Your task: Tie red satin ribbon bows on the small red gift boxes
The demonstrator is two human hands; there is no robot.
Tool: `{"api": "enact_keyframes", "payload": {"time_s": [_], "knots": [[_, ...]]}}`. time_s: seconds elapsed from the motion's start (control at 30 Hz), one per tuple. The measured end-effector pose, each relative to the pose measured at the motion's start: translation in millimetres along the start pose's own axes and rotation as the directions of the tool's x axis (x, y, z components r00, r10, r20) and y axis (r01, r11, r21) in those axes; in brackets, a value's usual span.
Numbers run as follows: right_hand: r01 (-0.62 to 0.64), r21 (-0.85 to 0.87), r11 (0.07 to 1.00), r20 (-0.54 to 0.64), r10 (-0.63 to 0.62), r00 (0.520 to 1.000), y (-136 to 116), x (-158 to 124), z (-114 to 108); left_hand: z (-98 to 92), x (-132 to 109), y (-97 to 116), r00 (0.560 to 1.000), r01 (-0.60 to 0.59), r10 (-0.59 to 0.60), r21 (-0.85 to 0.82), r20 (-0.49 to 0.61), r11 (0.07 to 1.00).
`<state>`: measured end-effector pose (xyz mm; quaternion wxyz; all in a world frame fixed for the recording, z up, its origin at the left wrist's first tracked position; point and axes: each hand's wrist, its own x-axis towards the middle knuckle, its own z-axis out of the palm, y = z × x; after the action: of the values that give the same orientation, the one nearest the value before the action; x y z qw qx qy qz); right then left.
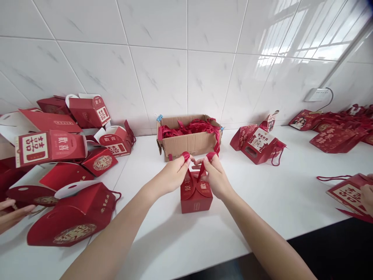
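A small red gift box with gold characters stands upright on the white table in front of me, its curved top flaps folded together. A dark red ribbon rises from the top of the box, one end to each side. My left hand pinches the left end between thumb and fingers. On the other side my right hand grips the right end, close to the left one. Some fingers of both hands are hidden behind the ribbon and each other.
Behind the box stands a cardboard carton full of red ribbons. Several open red boxes are piled at the left, near another person's hand. Finished-looking boxes stand right; farther right, a person's hand touches a red box.
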<state>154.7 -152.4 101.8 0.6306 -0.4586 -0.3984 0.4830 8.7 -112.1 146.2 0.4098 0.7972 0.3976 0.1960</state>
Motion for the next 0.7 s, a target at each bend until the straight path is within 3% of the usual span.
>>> {"api": "enact_keyframes", "payload": {"time_s": [0.17, 0.27, 0.37, 0.53, 0.63, 0.7], "knots": [[0.061, 0.143, 0.988, -0.034, -0.056, 0.998, 12.4, 0.9, -2.2, -9.0, 6.3, -2.4, 0.998, 0.005, 0.001, -0.096, 0.07, 0.995], [0.103, 0.264, 0.959, 0.003, -0.107, 0.994, 20.9, -0.5, -1.7, -10.4, 4.3, -0.4, 0.995, -0.017, 0.029, -0.127, 0.092, 0.992], [0.113, 0.268, 0.957, 0.057, -0.133, 0.99, 23.0, -0.1, -1.6, -11.0, 1.4, 4.8, 0.983, -0.008, 0.035, -0.147, 0.18, 0.989], [0.005, 0.146, 0.989, 0.211, -0.036, 0.977, 15.3, -0.1, -1.5, -11.8, -2.0, 11.4, 0.978, 0.004, 0.027, -0.145, 0.209, 0.989], [0.093, -0.068, 0.993, 0.309, -0.068, 0.949, 10.9, -2.5, 1.4, -11.4, -3.1, 11.2, 0.988, -0.019, 0.029, -0.07, 0.151, 0.997], [0.173, -0.213, 0.962, 0.312, -0.101, 0.945, 10.4, -3.4, 3.8, -10.4, -3.4, 10.3, 0.995, -0.019, 0.016, 0.032, 0.094, 0.999]]}}
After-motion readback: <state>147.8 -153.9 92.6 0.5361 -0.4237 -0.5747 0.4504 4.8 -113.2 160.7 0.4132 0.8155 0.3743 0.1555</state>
